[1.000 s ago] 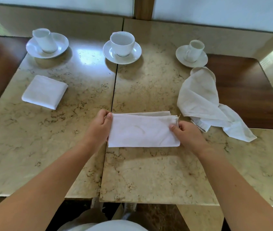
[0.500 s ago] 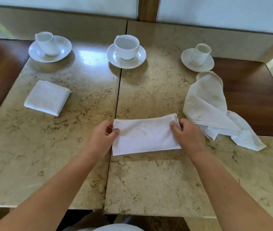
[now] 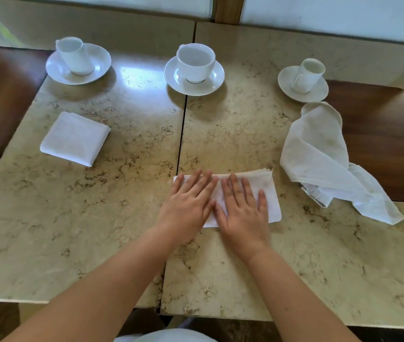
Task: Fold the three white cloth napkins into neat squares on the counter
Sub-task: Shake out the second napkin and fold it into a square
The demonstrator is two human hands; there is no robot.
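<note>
A white napkin folded into a long rectangle (image 3: 271, 193) lies at the middle of the marble counter (image 3: 97, 218). My left hand (image 3: 187, 206) and my right hand (image 3: 243, 213) lie flat on it side by side, fingers straight, pressing it down and hiding most of its left part. A second napkin (image 3: 75, 138) sits folded into a square at the left. The third napkin (image 3: 319, 154) lies crumpled and unfolded at the right, partly over a dark wood panel.
Three white cups on saucers stand along the back: left (image 3: 77, 60), middle (image 3: 194, 67), right (image 3: 303, 79). Dark wood panels (image 3: 381, 134) flank the marble at both sides. A seam (image 3: 181, 134) splits the two slabs. The counter's near edge runs below my forearms.
Both hands let go of the napkin's two ends and moved inward. They now lie flat on top of the folded rectangle.
</note>
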